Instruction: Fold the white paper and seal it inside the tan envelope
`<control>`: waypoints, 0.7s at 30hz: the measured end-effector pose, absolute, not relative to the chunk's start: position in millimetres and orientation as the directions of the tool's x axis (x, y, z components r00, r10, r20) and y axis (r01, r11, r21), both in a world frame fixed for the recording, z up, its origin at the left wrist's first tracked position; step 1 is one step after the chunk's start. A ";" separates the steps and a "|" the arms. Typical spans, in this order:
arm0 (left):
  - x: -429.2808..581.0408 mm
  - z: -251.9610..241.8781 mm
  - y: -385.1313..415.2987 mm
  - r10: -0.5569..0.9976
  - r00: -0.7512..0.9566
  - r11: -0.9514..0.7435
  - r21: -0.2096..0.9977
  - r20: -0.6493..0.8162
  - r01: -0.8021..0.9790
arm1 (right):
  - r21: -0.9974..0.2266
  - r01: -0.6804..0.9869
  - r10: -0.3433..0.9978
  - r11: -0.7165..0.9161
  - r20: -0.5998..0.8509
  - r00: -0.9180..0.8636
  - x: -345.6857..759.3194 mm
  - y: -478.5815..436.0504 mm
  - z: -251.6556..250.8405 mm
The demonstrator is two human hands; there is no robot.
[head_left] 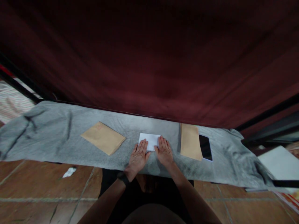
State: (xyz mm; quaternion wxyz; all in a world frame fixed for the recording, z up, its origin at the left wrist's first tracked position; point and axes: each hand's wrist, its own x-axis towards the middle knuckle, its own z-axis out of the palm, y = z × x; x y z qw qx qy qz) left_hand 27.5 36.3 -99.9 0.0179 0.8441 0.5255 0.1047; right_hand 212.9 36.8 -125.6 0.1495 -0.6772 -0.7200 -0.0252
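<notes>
A folded white paper [150, 139] lies on the grey cloth [58, 137] in front of me. My left hand [138, 157] rests flat on its lower left corner, fingers stretched out. My right hand [164, 151] lies flat on its lower right edge, fingers spread too. Neither hand grips anything. A black band sits on my left wrist.
A brown envelope [103, 137] lies on the cloth to the left. Another brown envelope [190, 141] lies to the right, beside a dark phone [205, 147]. A dark red curtain [149, 62] hangs behind. Brown floor tiles [35, 186] carry a small paper scrap [69, 172].
</notes>
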 end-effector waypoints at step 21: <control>22.5 -85.9 87.4 0.970 -0.169 0.231 0.867 -0.172 0.443 | -0.159 0.979 0.914 0.126 0.403 -0.052 210.4 35.9 -132.1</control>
